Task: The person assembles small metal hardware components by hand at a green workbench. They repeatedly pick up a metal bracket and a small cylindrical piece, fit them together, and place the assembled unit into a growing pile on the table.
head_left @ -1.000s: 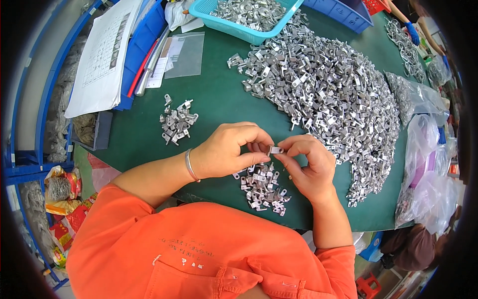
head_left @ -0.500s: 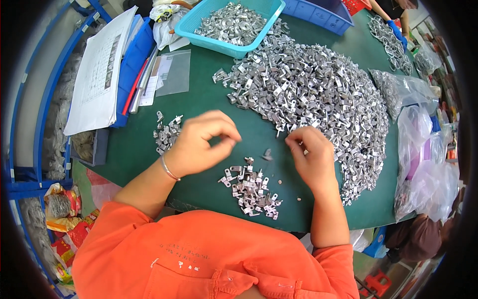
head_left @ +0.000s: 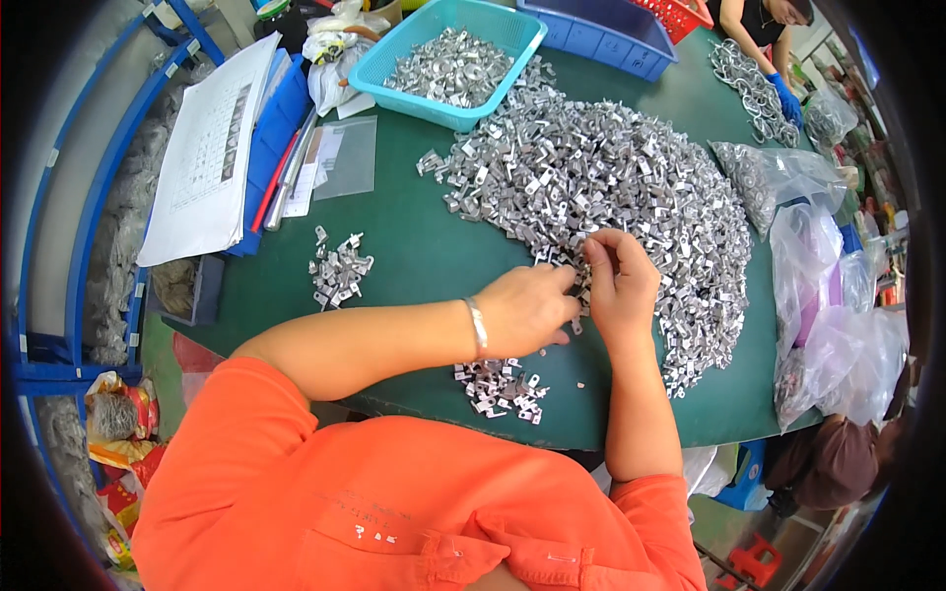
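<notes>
A large heap of small silver metal brackets with holes (head_left: 631,177) spreads over the green table. My left hand (head_left: 532,310), a bracelet at its wrist, reaches across to the heap's near edge, fingers bent and somewhat apart; nothing shows in them. Close on its right, my right hand (head_left: 626,284) is raised at the heap, thumb and forefinger pinched together. Whatever lies between those fingertips is too small to make out. Below my left hand is a small pile of brackets (head_left: 503,389), partly covered by it. Another small pile (head_left: 340,268) lies farther left.
A turquoise basket (head_left: 360,74) of metal pieces stands at the back, beside a blue bin (head_left: 611,44). Papers (head_left: 202,158) lean on a blue tray at left. Plastic bags (head_left: 818,266) line the right edge. A co-worker's blue-gloved hand (head_left: 785,98) is near metal rings.
My left hand has swung right from between the small piles to the heap's edge. My right hand has risen slightly and stays pinched. The view has shifted a little.
</notes>
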### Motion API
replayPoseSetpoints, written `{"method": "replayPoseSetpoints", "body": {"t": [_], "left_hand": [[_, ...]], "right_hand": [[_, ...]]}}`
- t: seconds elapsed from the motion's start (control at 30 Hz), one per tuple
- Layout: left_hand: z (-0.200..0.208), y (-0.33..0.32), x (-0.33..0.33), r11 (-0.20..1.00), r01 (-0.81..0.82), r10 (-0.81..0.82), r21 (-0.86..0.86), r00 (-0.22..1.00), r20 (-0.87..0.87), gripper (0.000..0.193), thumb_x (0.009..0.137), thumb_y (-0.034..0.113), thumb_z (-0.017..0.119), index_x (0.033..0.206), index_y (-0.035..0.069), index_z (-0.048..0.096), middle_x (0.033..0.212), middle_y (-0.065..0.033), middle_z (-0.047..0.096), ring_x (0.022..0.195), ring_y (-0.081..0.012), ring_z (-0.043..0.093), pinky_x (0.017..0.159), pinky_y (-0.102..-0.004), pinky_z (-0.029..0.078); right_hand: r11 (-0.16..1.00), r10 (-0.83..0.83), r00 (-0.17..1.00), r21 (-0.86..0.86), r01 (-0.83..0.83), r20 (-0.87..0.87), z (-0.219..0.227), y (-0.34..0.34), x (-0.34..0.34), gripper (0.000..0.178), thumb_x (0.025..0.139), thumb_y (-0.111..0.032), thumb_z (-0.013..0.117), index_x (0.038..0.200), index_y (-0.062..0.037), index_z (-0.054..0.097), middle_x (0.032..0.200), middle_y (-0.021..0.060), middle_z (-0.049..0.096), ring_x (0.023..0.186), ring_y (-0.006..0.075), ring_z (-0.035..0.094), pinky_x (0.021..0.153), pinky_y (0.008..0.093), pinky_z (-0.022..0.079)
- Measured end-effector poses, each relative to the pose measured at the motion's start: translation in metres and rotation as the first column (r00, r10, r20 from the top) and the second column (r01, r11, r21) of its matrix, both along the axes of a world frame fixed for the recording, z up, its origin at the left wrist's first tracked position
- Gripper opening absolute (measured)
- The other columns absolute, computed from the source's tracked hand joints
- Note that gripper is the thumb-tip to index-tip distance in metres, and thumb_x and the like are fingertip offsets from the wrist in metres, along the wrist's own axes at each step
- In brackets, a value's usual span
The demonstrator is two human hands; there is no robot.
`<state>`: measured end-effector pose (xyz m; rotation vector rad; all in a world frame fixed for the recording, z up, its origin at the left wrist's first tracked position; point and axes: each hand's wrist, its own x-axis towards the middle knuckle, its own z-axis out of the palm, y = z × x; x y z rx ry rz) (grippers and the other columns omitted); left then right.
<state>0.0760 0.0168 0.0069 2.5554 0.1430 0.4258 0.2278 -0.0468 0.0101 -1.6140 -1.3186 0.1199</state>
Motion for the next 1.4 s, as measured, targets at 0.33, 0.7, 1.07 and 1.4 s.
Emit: {"method": "replayPoseSetpoints", "body": {"t": [0.33, 0.7, 1.07, 1.4], "left_hand": [[-0.003, -0.006, 0.003, 0.997, -0.038, 0.035, 0.071, 0.998, 0.052, 0.017, 0.074, 0.011, 0.072, 0.084, 0.004, 0.061, 0.083, -0.0109, 0.058, 0.081, -0.0289, 0.059, 0.071, -0.0394, 0.050], [0.056, 0.058, -0.173, 0.766, -0.642, 0.624, 0.044, 0.723, -0.296, 0.007, 0.074, -0.001, 0.064, 0.081, -0.001, 0.063, 0.079, -0.0118, 0.056, 0.068, -0.0229, 0.059, 0.063, -0.0295, 0.047], [0.036, 0.003, -0.070, 0.455, -0.357, 0.396, -0.816, 0.902, -0.174, 0.016, 0.085, -0.004, 0.067, 0.100, -0.002, 0.062, 0.096, -0.0074, 0.065, 0.086, -0.0124, 0.064, 0.077, -0.0250, 0.054], [-0.006, 0.008, -0.073, 0.671, -0.317, 0.543, -0.670, 0.826, 0.153, 0.010, 0.087, -0.006, 0.062, 0.095, -0.001, 0.061, 0.096, -0.0074, 0.063, 0.080, -0.0113, 0.058, 0.073, -0.0233, 0.048]], "right_hand": [[0.921, 0.378, 0.601, 0.221, -0.321, -0.704, 0.007, -0.003, 0.002, 0.013, 0.086, 0.010, 0.062, 0.097, 0.0046, 0.063, 0.090, 0.0103, 0.069, 0.081, 0.0153, 0.068, 0.075, 0.0272, 0.057], [0.884, 0.393, 0.405, 0.219, -0.413, -0.825, 0.016, -0.011, -0.006, 0.014, 0.087, 0.007, 0.063, 0.101, 0.0059, 0.064, 0.091, 0.0119, 0.068, 0.080, 0.0173, 0.068, 0.074, 0.0280, 0.058], [0.818, 0.573, 0.796, 0.075, -0.571, -0.196, 0.020, -0.012, -0.036, 0.015, 0.075, 0.008, 0.067, 0.086, -0.0018, 0.065, 0.087, 0.0101, 0.068, 0.081, 0.0196, 0.068, 0.070, 0.0290, 0.055], [1.000, -0.020, 0.993, -0.025, 0.017, -0.118, 0.056, -0.189, -0.004, 0.020, 0.076, 0.014, 0.060, 0.092, 0.0038, 0.066, 0.085, 0.0159, 0.066, 0.071, 0.0219, 0.064, 0.064, 0.0292, 0.052]]}}
